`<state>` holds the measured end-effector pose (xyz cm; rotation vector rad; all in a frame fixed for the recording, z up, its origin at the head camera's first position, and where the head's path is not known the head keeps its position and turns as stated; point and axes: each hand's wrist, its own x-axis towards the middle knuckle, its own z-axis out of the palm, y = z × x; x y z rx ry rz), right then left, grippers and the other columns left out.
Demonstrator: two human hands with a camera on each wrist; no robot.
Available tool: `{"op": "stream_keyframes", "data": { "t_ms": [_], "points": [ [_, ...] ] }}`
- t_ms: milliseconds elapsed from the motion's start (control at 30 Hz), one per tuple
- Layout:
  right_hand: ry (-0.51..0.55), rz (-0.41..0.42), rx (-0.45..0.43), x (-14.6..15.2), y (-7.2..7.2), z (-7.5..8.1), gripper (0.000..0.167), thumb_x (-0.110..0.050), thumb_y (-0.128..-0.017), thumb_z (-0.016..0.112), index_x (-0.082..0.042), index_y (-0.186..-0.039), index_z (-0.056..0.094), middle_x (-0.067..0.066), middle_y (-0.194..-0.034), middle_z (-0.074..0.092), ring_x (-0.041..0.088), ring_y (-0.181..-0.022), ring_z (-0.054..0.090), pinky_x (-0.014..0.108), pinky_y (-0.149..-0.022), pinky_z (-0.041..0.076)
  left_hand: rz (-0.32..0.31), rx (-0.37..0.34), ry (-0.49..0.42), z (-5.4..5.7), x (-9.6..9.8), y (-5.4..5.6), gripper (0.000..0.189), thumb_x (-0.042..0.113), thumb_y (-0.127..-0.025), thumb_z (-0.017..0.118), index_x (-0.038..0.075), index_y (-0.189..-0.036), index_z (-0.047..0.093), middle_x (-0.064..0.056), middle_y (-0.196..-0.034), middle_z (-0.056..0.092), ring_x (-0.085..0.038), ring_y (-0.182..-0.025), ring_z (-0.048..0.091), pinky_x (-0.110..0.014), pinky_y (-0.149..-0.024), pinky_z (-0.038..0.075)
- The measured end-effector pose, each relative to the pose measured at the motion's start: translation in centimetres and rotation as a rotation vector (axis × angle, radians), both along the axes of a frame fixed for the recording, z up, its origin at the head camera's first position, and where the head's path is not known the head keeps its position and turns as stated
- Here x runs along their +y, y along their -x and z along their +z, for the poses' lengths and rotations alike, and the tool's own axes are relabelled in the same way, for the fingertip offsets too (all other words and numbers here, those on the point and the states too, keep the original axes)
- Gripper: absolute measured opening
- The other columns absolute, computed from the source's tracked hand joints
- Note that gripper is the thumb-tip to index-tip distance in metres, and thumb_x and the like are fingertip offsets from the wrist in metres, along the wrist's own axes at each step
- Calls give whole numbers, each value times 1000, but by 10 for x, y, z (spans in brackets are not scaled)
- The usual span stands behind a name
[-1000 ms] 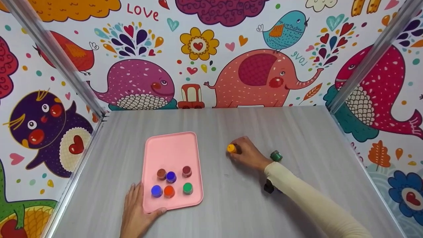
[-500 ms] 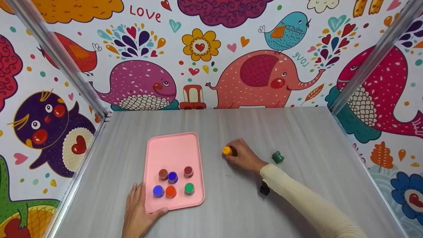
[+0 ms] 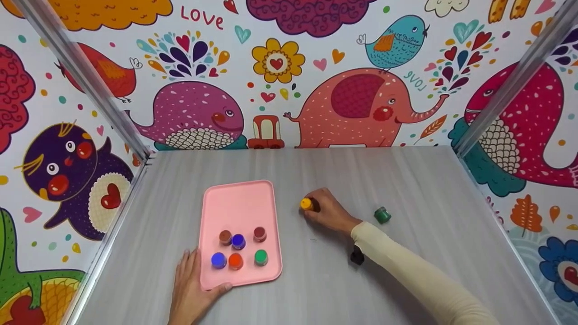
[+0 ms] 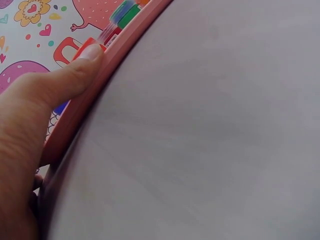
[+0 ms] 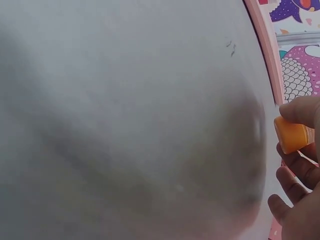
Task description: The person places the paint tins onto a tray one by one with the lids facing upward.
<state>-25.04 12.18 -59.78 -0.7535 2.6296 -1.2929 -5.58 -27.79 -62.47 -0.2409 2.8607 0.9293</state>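
My right hand [image 3: 327,210] pinches a small paint jar with a yellow-orange cap [image 3: 306,204] between thumb and fingers, over the table to the right of a pink tray [image 3: 239,201]. In the right wrist view the jar's orange cap [image 5: 291,135] shows between the thumb and the fingers. My left hand [image 3: 192,289] holds the tray at its near left corner, thumb [image 4: 75,75] on the rim and fingers along the left side. On the tray stand several paint jars, with brown, blue, orange-red [image 3: 235,261], green [image 3: 261,257] and maroon [image 3: 259,234] caps.
A dark green jar [image 3: 382,215] lies on the grey table [image 3: 316,289], right of my right hand. Patterned walls with metal corner posts [image 3: 492,90] close off the back and both sides.
My right hand has moved a little left toward the tray with the yellow-capped paint jar. The left hand keeps its hold on the tray; the head view has shifted slightly.
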Motion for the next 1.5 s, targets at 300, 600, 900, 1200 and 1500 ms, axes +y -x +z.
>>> {"op": "stream_keyframes", "data": {
  "t_ms": [300, 600, 900, 1200, 1500],
  "points": [
    [-3, 35, 28, -17, 1, 1, 35, -12, -101, 83, -11, -133, 69, 1, -126, 62, 20, -117, 54, 39, -106, 53, -3, 9, 5, -1, 1, 0, 147, 77, -77, 87, -6, -173, 13, -35, -178, 13, -55, -165, 3, -68, -134, 0],
    [15, 81, 66, -33, 0, -1, 33, -10, -100, 83, -9, -130, 70, 2, -124, 65, 21, -118, 55, 39, -107, 54, -4, 13, 13, -1, 3, 1, 146, 78, -78, 86, -8, -172, 14, -35, -178, 14, -55, -165, 3, -70, -133, -1],
    [3, 115, 105, -57, 1, -2, 34, -10, -100, 83, -7, -132, 69, 5, -125, 64, 21, -118, 57, 37, -108, 56, 12, -5, 5, -2, 1, -1, 148, 79, -77, 86, -7, -172, 14, -34, -179, 13, -55, -166, 1, -70, -133, -1],
    [53, 112, 22, -73, 0, 6, 35, -17, -102, 83, -12, -133, 69, 2, -128, 60, 24, -123, 55, 40, -111, 55, 11, -3, 3, -1, 2, 1, 148, 79, -77, 86, -7, -173, 14, -34, -179, 12, -55, -166, 2, -70, -133, -1],
    [-8, 143, 46, -89, 2, 3, 34, -23, -102, 82, -11, -132, 71, 1, -123, 65, 19, -120, 53, 36, -106, 55, 8, 12, 9, -1, 1, -1, 147, 77, -77, 87, -9, -171, 15, -36, -178, 13, -56, -165, 3, -68, -134, -1]
  ]
}}
